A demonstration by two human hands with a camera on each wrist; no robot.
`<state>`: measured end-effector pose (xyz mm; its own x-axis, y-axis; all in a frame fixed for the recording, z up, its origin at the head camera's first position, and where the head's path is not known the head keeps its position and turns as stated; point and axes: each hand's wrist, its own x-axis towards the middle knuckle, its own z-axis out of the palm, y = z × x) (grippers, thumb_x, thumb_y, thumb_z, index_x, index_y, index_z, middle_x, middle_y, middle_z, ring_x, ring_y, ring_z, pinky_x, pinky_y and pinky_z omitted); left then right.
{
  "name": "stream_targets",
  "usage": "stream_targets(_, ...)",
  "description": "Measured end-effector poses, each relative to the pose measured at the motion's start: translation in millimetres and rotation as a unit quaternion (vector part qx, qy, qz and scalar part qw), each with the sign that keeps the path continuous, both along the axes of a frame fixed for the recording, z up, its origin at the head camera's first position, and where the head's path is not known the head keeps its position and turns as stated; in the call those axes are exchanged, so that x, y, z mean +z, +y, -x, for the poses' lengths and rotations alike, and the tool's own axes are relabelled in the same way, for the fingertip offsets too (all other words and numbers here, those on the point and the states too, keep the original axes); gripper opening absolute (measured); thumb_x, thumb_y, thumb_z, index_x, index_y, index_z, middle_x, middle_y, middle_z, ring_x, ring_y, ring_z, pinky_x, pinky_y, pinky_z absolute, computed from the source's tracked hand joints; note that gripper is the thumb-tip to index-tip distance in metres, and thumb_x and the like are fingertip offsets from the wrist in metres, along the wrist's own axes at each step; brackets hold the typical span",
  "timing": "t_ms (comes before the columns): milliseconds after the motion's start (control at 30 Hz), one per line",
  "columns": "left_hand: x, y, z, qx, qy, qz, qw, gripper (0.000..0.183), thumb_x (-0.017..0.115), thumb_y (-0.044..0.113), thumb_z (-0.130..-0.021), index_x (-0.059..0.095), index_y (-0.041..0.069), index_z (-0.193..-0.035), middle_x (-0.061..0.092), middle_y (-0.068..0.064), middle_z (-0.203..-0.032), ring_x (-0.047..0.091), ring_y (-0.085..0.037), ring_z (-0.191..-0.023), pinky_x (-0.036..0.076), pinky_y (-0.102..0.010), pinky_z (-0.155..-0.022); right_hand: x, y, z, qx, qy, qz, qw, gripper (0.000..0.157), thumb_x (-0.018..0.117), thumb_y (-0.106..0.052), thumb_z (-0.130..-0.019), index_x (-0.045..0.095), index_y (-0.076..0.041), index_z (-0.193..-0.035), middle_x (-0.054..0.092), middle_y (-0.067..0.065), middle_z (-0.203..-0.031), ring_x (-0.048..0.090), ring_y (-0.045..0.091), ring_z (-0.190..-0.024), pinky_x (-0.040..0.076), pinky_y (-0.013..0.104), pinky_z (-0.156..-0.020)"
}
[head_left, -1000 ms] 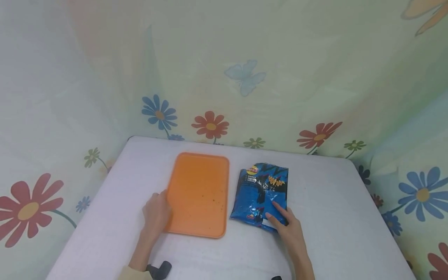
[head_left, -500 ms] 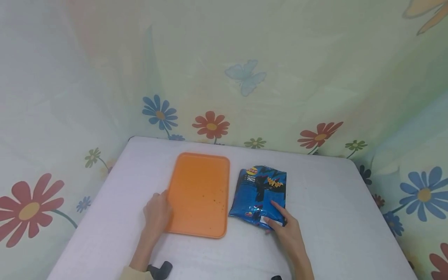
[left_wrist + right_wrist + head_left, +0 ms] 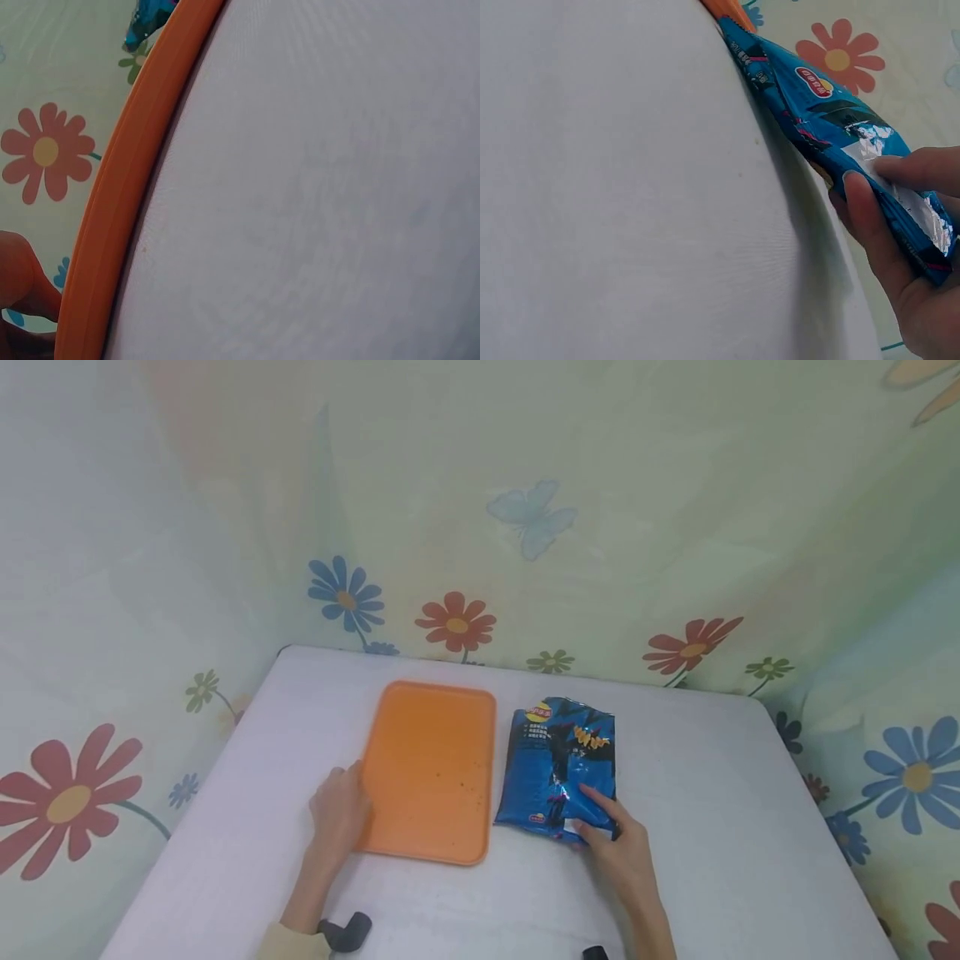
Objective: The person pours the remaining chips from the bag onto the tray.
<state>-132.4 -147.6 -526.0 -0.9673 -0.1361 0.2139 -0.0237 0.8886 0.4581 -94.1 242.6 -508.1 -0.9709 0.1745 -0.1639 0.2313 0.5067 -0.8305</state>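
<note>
In the head view, an orange tray (image 3: 431, 777) lies flat on the white table, with a few dark crumbs on it. My left hand (image 3: 339, 810) grips the tray's left rim; in the left wrist view, its fingers (image 3: 26, 277) meet the outer edge at the lower left. To the right of the tray is a blue bag of chips (image 3: 558, 768), its printed front facing up. My right hand (image 3: 622, 852) holds the bag's lower right corner. Close up in the right wrist view, the thumb and fingers (image 3: 922, 169) pinch the crinkled bag from both sides.
The white table (image 3: 720, 827) reaches back to a curtain (image 3: 420, 510) printed with flowers and a butterfly. Similar cloth hangs at both sides. A black wrist mount (image 3: 347, 932) sits by the left wrist, and another black piece (image 3: 595, 953) shows near the right one.
The chip bag has shifted slightly, toward me and then away again, in my right hand's hold. My left hand stays at the tray's rim. The head view has tilted a little.
</note>
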Motion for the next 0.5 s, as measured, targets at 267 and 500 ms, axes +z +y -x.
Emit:
stream_targets(267, 2.1, 1.4, 1.4, 0.001, -0.020, -0.002, 0.9998, 0.025, 0.060, -0.004, -0.087, 0.069, -0.005, -0.110, 0.062, -0.017, -0.076, 0.059, -0.028, -0.064, 0.047, -0.039, -0.050, 20.9, -1.7, -6.1, 0.022, 0.116, -0.040, 0.992, 0.050, 0.071, -0.006, -0.095, 0.061, -0.018, -0.143, 0.044, 0.024, -0.158, 0.040, 0.050, -0.144, 0.042, 0.060, -0.110)
stream_targets(500, 2.4, 0.6, 1.3, 0.002, -0.017, 0.000, 0.9999, 0.024, 0.059, -0.005, -0.086, 0.069, -0.007, -0.107, 0.061, -0.018, -0.074, 0.058, -0.029, -0.062, 0.046, -0.041, -0.049, 40.4, -8.9, -6.9, 0.064, 0.238, -0.101, 0.964, 0.052, 0.075, 0.005, -0.087, 0.068, -0.014, -0.135, 0.058, 0.026, -0.144, 0.062, 0.052, -0.123, 0.055, 0.054, -0.089)
